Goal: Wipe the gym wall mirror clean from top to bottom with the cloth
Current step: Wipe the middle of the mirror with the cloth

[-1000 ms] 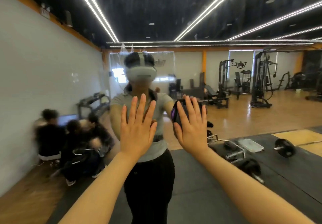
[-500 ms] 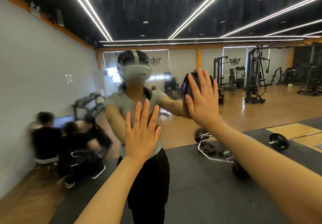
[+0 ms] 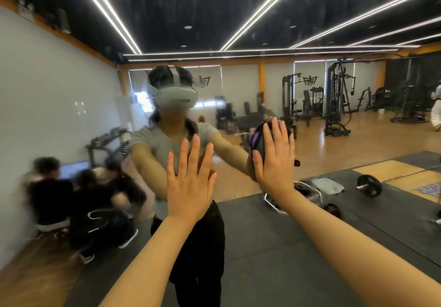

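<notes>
Behind reflected hands, barbell (image 3: 368, 185) and seemingly crouched people (image 3: 78, 201).

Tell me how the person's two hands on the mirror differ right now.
The right hand presses a dark cloth with purple trim against the mirror; the left hand has nothing under it and lies bare on the glass. The right hand sits higher and further right; the left hand is lower, near the middle of the view. Both are flat, with straight fingers pointing up and backs toward the camera.
</notes>
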